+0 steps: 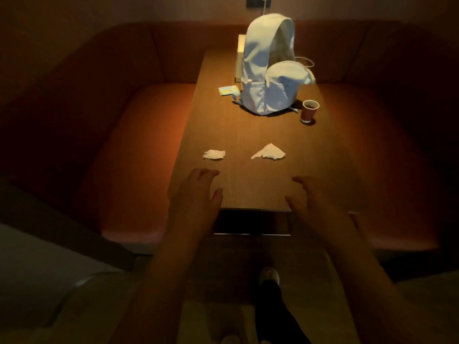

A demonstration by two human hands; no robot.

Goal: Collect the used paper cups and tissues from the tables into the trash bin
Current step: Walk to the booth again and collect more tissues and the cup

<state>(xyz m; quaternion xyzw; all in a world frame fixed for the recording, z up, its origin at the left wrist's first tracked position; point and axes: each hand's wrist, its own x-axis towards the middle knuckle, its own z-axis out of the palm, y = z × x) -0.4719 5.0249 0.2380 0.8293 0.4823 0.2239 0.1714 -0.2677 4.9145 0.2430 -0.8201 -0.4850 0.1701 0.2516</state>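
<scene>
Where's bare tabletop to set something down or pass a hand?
Free: the gap between left tissue and right tissue; the table band from them to the backpack; the near edge between left hand and right hand. Crowded: the far end, with backpack, card and paper cup.

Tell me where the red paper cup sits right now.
In the head view, the red paper cup stands upright at the right edge of the table, just right of the white backpack and beyond the larger tissue.
</scene>
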